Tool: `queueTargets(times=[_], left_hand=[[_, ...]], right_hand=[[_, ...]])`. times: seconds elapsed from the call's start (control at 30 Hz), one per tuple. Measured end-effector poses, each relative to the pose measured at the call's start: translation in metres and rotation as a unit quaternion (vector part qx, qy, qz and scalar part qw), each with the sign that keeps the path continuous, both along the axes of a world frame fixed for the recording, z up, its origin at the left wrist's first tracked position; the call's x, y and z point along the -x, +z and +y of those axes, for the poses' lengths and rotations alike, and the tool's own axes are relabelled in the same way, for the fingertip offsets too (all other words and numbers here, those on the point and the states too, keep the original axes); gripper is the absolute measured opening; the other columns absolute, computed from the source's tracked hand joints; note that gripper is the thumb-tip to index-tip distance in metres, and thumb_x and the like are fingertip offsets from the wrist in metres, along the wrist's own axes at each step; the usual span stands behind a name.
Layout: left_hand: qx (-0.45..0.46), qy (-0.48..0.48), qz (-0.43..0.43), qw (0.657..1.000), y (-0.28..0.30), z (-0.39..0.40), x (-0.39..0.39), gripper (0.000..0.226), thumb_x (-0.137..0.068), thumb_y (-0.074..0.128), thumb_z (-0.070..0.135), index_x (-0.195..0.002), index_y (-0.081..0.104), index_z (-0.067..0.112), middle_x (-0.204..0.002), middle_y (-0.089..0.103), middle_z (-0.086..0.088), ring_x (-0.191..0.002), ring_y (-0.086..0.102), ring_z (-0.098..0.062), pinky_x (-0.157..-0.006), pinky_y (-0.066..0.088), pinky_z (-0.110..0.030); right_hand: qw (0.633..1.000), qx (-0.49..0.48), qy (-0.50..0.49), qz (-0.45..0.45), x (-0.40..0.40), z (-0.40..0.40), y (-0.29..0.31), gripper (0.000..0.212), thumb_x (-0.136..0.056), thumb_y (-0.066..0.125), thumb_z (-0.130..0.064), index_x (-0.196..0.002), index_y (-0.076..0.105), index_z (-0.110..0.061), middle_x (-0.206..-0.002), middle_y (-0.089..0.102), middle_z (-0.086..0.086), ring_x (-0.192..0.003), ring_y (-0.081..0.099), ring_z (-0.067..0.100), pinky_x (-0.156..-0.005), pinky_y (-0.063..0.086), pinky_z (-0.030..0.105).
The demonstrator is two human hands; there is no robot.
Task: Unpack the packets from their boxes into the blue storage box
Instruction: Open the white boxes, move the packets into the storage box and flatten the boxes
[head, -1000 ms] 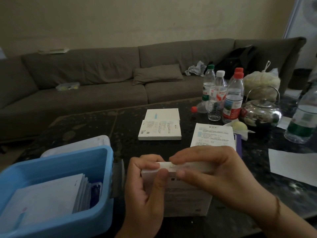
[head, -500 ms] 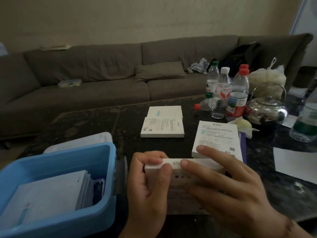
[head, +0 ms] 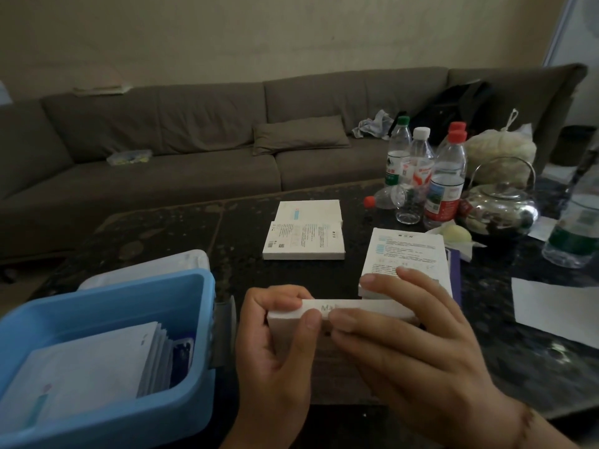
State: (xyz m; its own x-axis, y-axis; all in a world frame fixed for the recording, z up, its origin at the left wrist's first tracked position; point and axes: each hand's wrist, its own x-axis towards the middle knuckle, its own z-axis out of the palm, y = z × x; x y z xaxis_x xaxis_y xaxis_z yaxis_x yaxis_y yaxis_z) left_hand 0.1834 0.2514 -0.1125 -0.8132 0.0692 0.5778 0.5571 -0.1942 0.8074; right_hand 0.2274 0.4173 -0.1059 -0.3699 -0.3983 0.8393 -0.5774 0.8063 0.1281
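Observation:
I hold a white packet box (head: 356, 307) upright at the near table edge. My left hand (head: 275, 358) grips its left end, thumb on the top edge. My right hand (head: 411, 351) lies over its right part, fingers spread across the top flap. The blue storage box (head: 136, 413) stands open at lower left with a stack of white packets (head: 87, 371) inside. Another white box (head: 405, 254) lies just behind my right hand. Two more white boxes (head: 304, 234) lie stacked mid-table.
Several water bottles (head: 444, 179), a steel kettle (head: 499, 205) and a white bag (head: 499, 150) crowd the table's far right. A white sheet (head: 551, 309) lies at the right. The storage box's clear lid (head: 146, 267) rests behind it. A brown sofa (head: 194, 150) runs behind the table.
My right hand has gone from pinching the box's top edge to lying flat over it with fingers spread. The left hand keeps its grip. The view has shifted slightly.

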Motion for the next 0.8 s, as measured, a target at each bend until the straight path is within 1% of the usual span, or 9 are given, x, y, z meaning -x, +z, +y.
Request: queueTargets(times=[0.1,0.2,0.3,0.37,0.47,0.53,0.63,0.73,0.8], left_hand=[[0.001,0.0,-0.017,1.0,0.001,-0.001,0.0,0.013,-0.077,0.062,0.037,-0.087,0.055,0.037,-0.095,0.064,-0.004,-0.083,0.065,-0.023,-0.065,0.054,-0.034],[0.005,-0.009,-0.044,0.999,0.004,-0.003,0.0,0.016,-0.071,0.065,0.043,-0.083,0.056,0.041,-0.096,0.066,0.001,-0.084,0.067,-0.023,-0.062,0.055,-0.033],[0.01,-0.016,-0.067,0.998,0.01,-0.002,0.001,0.038,-0.055,0.078,0.064,-0.079,0.057,0.044,-0.096,0.068,0.005,-0.085,0.069,-0.018,-0.059,0.056,-0.028],[0.014,-0.015,-0.07,0.997,0.011,-0.001,0.002,0.047,-0.047,0.078,0.071,-0.079,0.056,0.044,-0.097,0.068,0.009,-0.088,0.069,-0.013,-0.056,0.056,-0.022],[0.029,-0.001,-0.059,0.998,0.01,0.0,0.006,0.049,-0.046,0.082,0.066,-0.08,0.055,0.043,-0.098,0.068,0.009,-0.091,0.069,-0.012,-0.059,0.056,-0.02],[0.035,0.019,-0.06,0.997,0.01,0.002,0.008,0.046,-0.048,0.087,0.052,-0.079,0.054,0.041,-0.096,0.067,0.011,-0.09,0.068,-0.009,-0.061,0.056,-0.018],[0.042,0.029,-0.054,0.997,0.008,0.006,0.011,0.041,-0.049,0.08,0.039,-0.079,0.053,0.04,-0.096,0.067,0.012,-0.091,0.067,-0.007,-0.064,0.056,-0.017],[0.051,0.027,-0.048,0.997,0.001,0.006,0.016,0.043,-0.052,0.08,0.031,-0.081,0.052,0.047,-0.098,0.065,0.016,-0.093,0.067,-0.007,-0.065,0.057,-0.02],[0.056,0.011,-0.049,0.997,-0.001,0.005,0.018,0.048,-0.054,0.079,0.024,-0.083,0.051,0.05,-0.098,0.062,0.018,-0.095,0.066,-0.007,-0.062,0.058,-0.021]], right_hand=[[0.999,-0.008,0.027,-0.014,0.001,0.003,0.0,0.037,-0.088,0.068,-0.026,-0.124,0.059,-0.027,-0.133,0.059,-0.011,-0.13,0.05,0.019,-0.1,0.046,0.04],[0.998,-0.049,0.027,-0.029,0.0,0.01,0.0,0.036,-0.091,0.065,-0.029,-0.126,0.058,-0.028,-0.14,0.054,-0.012,-0.132,0.049,0.019,-0.093,0.051,0.036],[0.994,-0.098,0.015,-0.033,0.0,0.017,0.002,0.027,-0.09,0.064,-0.031,-0.116,0.064,-0.031,-0.142,0.051,-0.012,-0.134,0.046,0.023,-0.092,0.05,0.037],[0.992,-0.121,0.009,-0.034,0.002,0.02,0.004,0.024,-0.089,0.063,-0.03,-0.111,0.071,-0.03,-0.141,0.052,-0.013,-0.134,0.046,0.027,-0.092,0.049,0.038],[0.989,-0.141,0.008,-0.038,0.007,0.024,0.005,0.028,-0.088,0.064,-0.032,-0.114,0.072,-0.029,-0.14,0.053,-0.013,-0.132,0.048,0.03,-0.081,0.05,0.04],[0.989,-0.14,0.003,-0.041,0.008,0.024,0.003,0.024,-0.086,0.066,-0.034,-0.108,0.074,-0.031,-0.137,0.056,-0.015,-0.133,0.047,0.029,-0.08,0.049,0.041],[0.99,-0.13,-0.008,-0.046,0.01,0.02,0.002,0.013,-0.085,0.065,-0.035,-0.091,0.077,-0.033,-0.127,0.062,-0.02,-0.135,0.045,0.028,-0.094,0.045,0.045],[0.992,-0.115,0.01,-0.055,0.01,0.022,0.004,0.014,-0.086,0.064,-0.033,-0.079,0.075,-0.032,-0.116,0.068,-0.023,-0.137,0.043,0.025,-0.108,0.034,0.051],[0.996,-0.047,0.048,-0.065,0.008,0.023,0.004,0.012,-0.085,0.066,-0.028,-0.077,0.075,-0.026,-0.112,0.071,-0.017,-0.134,0.047,0.025,-0.108,0.034,0.05]])
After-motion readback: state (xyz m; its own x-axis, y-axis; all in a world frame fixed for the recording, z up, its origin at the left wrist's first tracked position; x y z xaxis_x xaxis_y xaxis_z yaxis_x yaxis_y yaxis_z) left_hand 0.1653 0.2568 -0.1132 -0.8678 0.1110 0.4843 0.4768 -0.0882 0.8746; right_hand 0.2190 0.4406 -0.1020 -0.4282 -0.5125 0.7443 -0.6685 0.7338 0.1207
